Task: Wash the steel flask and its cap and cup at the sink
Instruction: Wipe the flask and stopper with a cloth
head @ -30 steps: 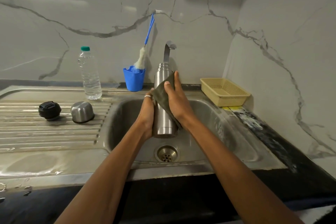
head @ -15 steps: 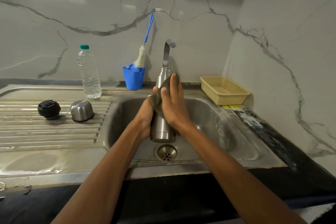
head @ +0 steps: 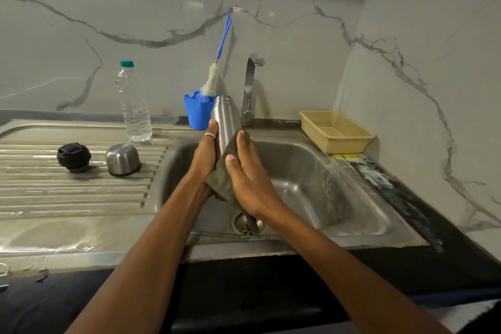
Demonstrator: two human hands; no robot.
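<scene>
So I've got the flask up over the sink, neck tipped a bit left and away from me, open end up near the tap. My left hand holds it from the left side, fingers running up the steel. My right hand is wrapped on a grey cloth that's round the lower half of the flask, thumb on the front, fingers round the far side. The flask's bottom end is hidden behind the cloth and my hands.

The cap and cup sit side by side on the wet drainboard to the left, cup upside down, not touching. Behind them there's a water bottle, then a blue tub with a brush leaning on the wall. A tan basket is on the right corner of the sink.
</scene>
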